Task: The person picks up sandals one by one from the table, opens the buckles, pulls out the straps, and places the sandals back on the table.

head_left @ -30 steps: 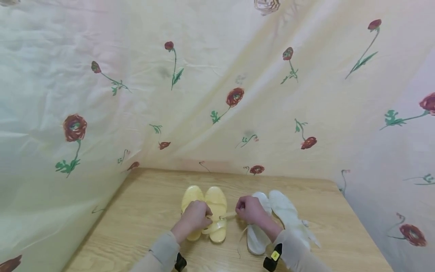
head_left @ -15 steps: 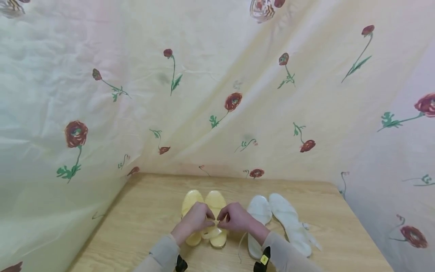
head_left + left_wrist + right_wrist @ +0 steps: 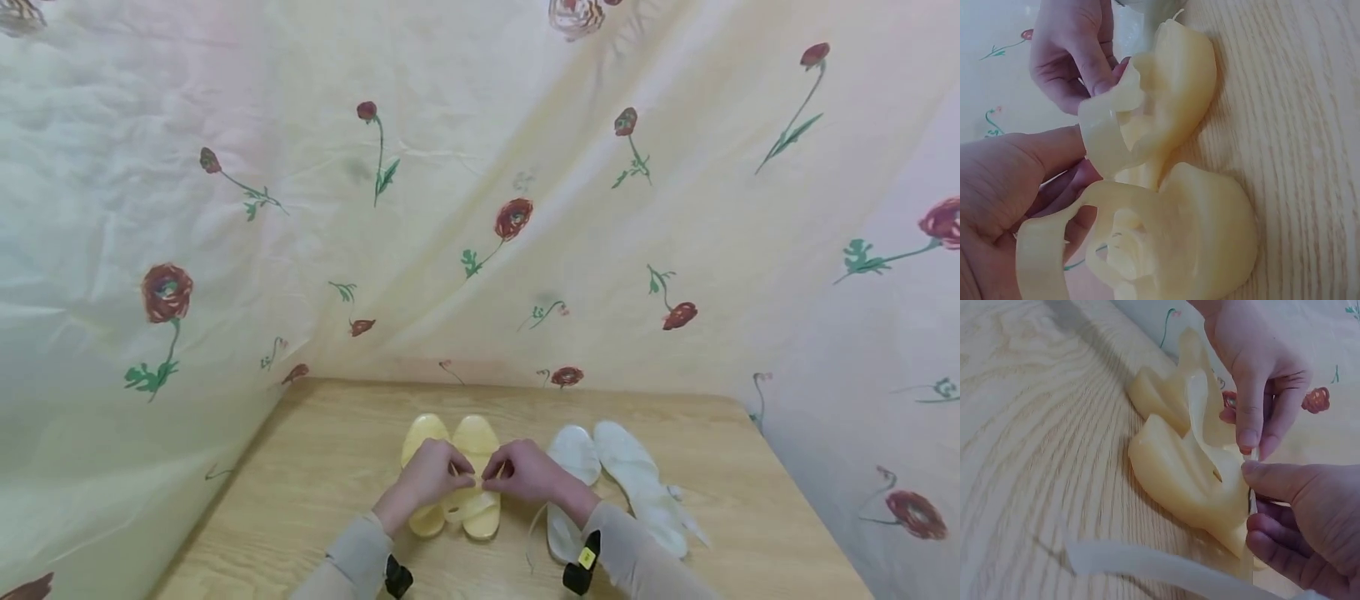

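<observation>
Two pale yellow sandals stand side by side on the wooden table in the head view, the left one (image 3: 426,428) and the right one (image 3: 476,430). My left hand (image 3: 432,472) and right hand (image 3: 528,472) meet over the right sandal, fingertips nearly together. Both pinch its thin ankle strap (image 3: 1251,454) between thumb and fingers, as the right wrist view shows. In the left wrist view a wide strap loop (image 3: 1107,128) arches up beside both hands' fingers. The buckle area is mostly hidden behind the fingers.
A pair of white sandals, a left one (image 3: 573,450) and a right one (image 3: 637,479), lies to the right, partly under my right forearm. A loose white strap (image 3: 1147,567) curls up near the right wrist camera. Flowered cloth (image 3: 450,208) hangs behind the wooden table (image 3: 300,467).
My right hand has come left from over the white sandals to meet the left hand at the yellow sandal's strap. The left hand has stayed nearly in place.
</observation>
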A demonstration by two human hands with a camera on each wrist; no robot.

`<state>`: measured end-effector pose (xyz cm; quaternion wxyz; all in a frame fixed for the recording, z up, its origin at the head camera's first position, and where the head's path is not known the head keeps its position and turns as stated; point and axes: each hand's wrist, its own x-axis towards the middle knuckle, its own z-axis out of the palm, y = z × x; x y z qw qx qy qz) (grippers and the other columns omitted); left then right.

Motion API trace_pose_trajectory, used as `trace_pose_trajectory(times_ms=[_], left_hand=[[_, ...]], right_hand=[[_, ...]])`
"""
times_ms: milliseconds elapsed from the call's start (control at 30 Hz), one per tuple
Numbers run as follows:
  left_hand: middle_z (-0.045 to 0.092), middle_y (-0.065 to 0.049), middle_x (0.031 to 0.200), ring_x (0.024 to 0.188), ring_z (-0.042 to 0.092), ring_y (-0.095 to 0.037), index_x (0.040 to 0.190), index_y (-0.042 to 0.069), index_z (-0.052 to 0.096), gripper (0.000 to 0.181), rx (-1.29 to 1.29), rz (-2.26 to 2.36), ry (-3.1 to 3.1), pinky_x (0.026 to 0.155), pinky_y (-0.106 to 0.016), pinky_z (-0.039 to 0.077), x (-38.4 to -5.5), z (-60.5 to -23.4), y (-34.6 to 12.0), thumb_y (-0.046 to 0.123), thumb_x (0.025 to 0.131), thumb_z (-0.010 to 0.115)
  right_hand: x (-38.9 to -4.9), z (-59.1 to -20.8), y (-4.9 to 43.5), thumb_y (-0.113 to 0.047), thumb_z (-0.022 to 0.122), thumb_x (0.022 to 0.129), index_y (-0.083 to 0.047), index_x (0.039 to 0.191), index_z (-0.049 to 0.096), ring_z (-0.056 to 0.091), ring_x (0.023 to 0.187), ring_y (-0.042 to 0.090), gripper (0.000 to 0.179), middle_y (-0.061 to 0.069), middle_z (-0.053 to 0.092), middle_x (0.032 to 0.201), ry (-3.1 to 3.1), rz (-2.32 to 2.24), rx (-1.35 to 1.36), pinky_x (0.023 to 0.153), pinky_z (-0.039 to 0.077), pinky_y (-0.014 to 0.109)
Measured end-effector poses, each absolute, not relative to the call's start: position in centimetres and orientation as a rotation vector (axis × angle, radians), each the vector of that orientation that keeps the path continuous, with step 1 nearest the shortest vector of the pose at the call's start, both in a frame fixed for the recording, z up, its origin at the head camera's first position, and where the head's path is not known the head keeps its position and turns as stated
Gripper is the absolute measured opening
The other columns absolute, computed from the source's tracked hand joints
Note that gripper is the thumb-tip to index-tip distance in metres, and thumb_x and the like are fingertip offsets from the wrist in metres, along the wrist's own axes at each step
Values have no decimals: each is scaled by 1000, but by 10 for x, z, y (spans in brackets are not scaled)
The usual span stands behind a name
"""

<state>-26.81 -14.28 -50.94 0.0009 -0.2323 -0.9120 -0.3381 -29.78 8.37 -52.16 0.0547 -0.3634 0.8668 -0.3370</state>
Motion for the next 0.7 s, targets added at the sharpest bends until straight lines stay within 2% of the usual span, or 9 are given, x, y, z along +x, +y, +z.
trace_pose_trajectory(times_ms=[200,367,500,700], left_hand=[[83,-7,90,72,69,-6,97,4,84,12,-766,-1000,-2882,65,-20,55,-268,-510,-140,10,87,87],[83,-4,90,80,73,-10,95,7,86,7,-821,-885,-2878,69,-19,56,-269,-515,-138,11,89,86],[83,-3,89,76,69,-3,95,8,86,5,-823,-898,-2876,67,-16,53,-270,-514,-138,11,90,85],[79,-4,88,72,59,3,96,7,85,7,-828,-1051,-2837,65,-17,51,-273,-517,-148,12,90,85]], right_hand=[[-300,-518,89,-17,78,97,-12,97,78,55,69,-5,4,-5,70,82,2624,-884,-1244,65,49,16],[-302,-519,87,-15,79,95,-12,95,78,59,70,0,2,-6,71,83,2616,-867,-1252,64,50,16],[-304,-519,86,-11,79,91,-16,90,73,60,71,3,8,-6,70,83,2625,-859,-1228,65,51,16],[-301,-520,87,-3,77,85,-17,89,67,59,71,-3,18,-1,71,86,2612,-947,-1224,65,53,17]])
